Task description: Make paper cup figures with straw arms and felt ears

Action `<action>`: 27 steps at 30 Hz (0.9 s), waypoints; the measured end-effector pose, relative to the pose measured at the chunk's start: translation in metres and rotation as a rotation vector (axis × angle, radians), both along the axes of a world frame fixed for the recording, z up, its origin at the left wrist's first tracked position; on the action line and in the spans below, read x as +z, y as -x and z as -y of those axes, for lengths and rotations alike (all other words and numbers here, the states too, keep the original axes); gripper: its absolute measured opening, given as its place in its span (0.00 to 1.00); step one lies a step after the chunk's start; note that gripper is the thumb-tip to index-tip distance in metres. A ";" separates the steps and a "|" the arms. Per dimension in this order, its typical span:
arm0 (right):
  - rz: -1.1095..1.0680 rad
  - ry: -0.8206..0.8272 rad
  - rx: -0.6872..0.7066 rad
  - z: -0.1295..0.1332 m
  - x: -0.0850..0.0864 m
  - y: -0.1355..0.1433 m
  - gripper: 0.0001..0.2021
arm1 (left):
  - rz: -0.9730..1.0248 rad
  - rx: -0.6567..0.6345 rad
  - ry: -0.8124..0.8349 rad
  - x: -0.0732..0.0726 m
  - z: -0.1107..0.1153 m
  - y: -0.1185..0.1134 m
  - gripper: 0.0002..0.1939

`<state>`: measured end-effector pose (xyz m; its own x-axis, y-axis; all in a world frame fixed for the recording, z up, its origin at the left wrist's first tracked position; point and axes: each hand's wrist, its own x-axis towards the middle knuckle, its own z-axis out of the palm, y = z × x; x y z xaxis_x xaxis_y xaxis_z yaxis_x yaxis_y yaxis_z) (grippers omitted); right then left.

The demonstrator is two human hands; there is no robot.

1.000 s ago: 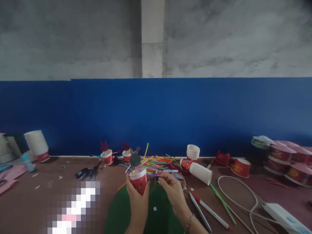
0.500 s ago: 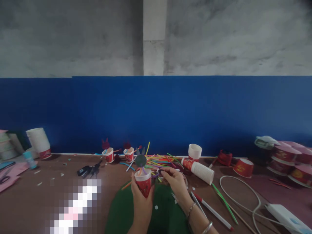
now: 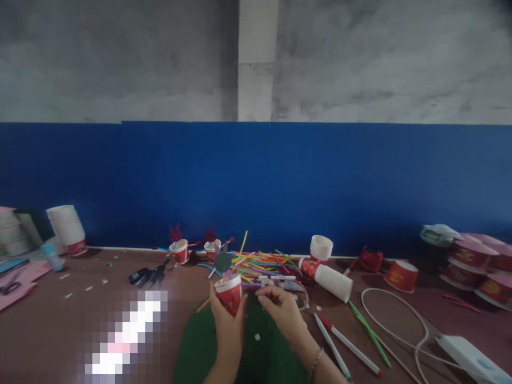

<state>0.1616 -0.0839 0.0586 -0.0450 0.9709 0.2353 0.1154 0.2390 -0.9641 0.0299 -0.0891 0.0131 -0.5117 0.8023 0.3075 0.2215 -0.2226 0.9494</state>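
Note:
My left hand is wrapped round a red paper cup with a white rim, tilted a little to the left. A dark green paper cutout with two pointed ears rises from the cup on a straw. A purple straw sticks out to the cup's right. Close to that straw, the thumb and forefinger of my right hand are pinched together; whatever is between them is too small to make out. Under both hands lies a dark green sheet.
Behind my hands is a pile of coloured straws. Two decorated cups stand left of it, near black scissors. To the right lie a stack of paper cups, markers, a white cable and a power strip.
The cup in my left hand has shifted left and tilted. My right hand has moved slightly lower, and the dark piece seen at its fingertips no longer shows clearly.

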 end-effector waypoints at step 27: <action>0.021 -0.014 0.008 -0.034 0.029 -0.014 0.06 | -0.110 -0.117 -0.020 -0.001 0.011 -0.006 0.39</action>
